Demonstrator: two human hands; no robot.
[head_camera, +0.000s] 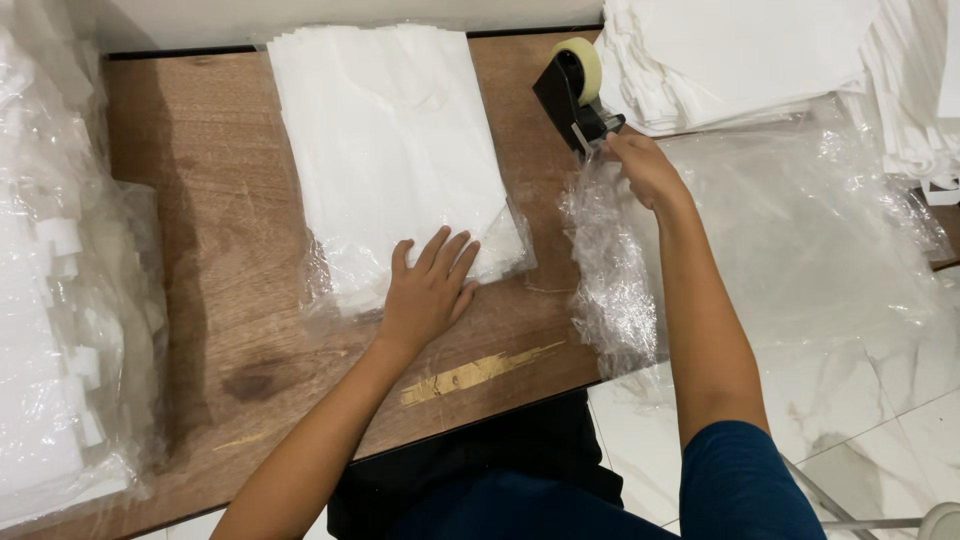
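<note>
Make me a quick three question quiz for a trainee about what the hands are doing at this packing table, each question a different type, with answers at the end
1. True or false: the left hand lies flat on the stack of white sheets in a clear bag.
2. Multiple choice: the right hand reaches to A) the black tape dispenser, B) a pair of scissors, C) a marker pen.
3. Fill the gap: the wooden table shows a worn, ____ coloured scratch near its front edge.

Key: 1 true. 2 A. 3 gold.
</note>
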